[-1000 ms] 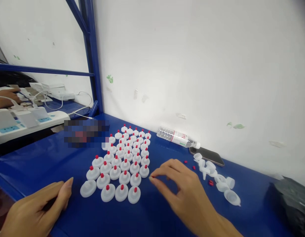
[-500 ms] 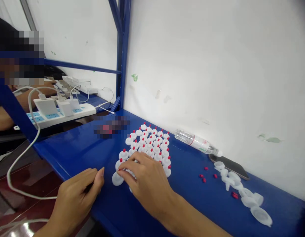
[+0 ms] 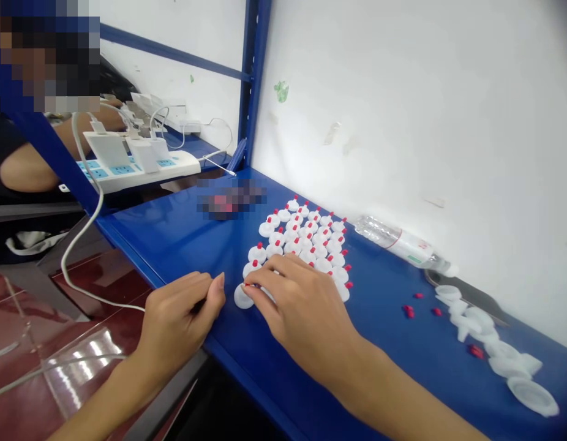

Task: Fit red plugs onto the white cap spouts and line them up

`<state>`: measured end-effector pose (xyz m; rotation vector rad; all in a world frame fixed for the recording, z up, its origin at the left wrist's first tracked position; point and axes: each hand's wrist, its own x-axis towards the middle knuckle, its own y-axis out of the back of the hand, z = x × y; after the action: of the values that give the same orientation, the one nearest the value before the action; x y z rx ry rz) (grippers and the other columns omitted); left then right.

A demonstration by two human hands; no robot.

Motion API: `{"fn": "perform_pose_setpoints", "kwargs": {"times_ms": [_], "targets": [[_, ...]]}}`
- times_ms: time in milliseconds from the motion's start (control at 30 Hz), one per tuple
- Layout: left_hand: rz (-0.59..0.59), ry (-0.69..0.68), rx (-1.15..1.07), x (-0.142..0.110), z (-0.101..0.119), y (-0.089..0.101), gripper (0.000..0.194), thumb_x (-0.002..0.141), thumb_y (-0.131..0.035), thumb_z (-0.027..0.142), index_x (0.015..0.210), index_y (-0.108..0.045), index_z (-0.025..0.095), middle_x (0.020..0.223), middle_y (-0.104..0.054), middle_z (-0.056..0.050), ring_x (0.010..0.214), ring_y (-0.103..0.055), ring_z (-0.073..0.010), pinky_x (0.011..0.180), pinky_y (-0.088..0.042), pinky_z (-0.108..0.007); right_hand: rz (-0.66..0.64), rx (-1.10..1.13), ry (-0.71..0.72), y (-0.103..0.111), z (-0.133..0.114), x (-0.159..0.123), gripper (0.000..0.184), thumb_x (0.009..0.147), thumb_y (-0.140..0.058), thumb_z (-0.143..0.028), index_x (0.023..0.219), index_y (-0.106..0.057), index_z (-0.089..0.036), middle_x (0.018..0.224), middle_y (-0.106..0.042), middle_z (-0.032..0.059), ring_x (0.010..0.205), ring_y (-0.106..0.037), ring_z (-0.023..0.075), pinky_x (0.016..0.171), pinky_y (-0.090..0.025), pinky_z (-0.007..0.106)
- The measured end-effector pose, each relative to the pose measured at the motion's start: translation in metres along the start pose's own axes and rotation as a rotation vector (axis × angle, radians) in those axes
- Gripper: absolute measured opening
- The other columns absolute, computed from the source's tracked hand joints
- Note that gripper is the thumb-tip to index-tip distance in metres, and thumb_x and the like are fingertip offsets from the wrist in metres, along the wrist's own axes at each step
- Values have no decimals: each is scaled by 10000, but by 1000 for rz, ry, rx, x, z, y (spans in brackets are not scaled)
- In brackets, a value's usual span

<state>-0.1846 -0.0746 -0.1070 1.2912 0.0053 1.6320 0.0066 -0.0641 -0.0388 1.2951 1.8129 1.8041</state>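
My right hand (image 3: pixel 306 300) reaches over the front of a block of white disc-shaped caps. Its thumb and forefinger pinch a small red tip (image 3: pixel 247 285) at the white disc (image 3: pixel 242 297) in the near left corner. Several white caps (image 3: pixel 257 253) stand in rows, each topped with a red tip; my right hand hides some of them. Left of the rows, my left hand (image 3: pixel 185 312) is closed at the table's edge, fingers curled and thumb against them. What lies inside it, if anything, is hidden.
Loose red tips (image 3: pixel 418 296) and a scattered line of white caps (image 3: pixel 506 358) lie on the blue table (image 3: pixel 173 245) at right. A plastic bottle (image 3: pixel 400 245) and a dark phone (image 3: pixel 467 294) rest by the wall. A power strip (image 3: pixel 141 174) and another person's arm (image 3: pixel 35 159) are at left.
The camera view has shifted, so the table and things appear higher and further right. My right hand stays pinched at the near left disc; my left hand remains closed beside the rows.
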Motion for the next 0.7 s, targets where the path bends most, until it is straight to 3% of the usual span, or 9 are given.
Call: {"fn": "perform_pose_setpoints", "kwargs": {"times_ms": [367,533,700], "targets": [[16,3,29,3,4,1,441,961,-569,144,531,-482,186,488,-447,73,463,-398,-36,508,-324,-203,-80,-66,5,1,-2,-1,169,1035,-572,-232,986,-730,-201,983,-692,13,926,-638,183,580,-404,323],[9,11,20,3,4,0,447,964,-565,169,524,-487,186,477,-448,81,446,-396,-22,502,-321,-187,0,-90,10,14,1,-2,213,1031,-602,-366,1070,-732,-201,1051,-710,25,913,-667,183,603,-437,310],[12,54,21,5,7,0,477,978,-546,208,507,-474,195,451,-441,83,424,-401,-22,495,-327,-188,122,-107,-41,40,9,-21,197,1046,-559,-283,1032,-742,-210,981,-711,17,826,-672,152,622,-434,283]]}}
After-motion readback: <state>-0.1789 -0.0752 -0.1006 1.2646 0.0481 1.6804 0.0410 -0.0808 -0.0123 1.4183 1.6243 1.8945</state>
